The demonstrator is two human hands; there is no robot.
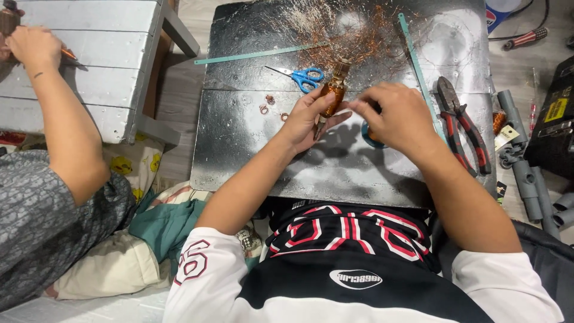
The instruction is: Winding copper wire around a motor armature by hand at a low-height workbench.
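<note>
The copper-wound armature point(332, 90) stands tilted just above the dark tabletop point(251, 155), pinched in the left hand point(310, 119), whose fingers close round its winding. The right hand point(399, 116) has its fingers pressed together at the armature's side, perhaps on 1 fine strand. Steady tension would keep that wire from snapping. A small blue dish point(369, 139) sits half hidden beneath; its contents cannot be seen. Blue scissors point(304, 76) and red pliers point(463, 125) lie near.

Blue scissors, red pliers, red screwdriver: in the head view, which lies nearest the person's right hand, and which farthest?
From the right hand:
1. Red pliers, just to its right on the dark board.
2. Blue scissors, up and to the left, beyond the copper-wound part held in the left hand.
3. Red screwdriver, at the top right on the floor.
</note>
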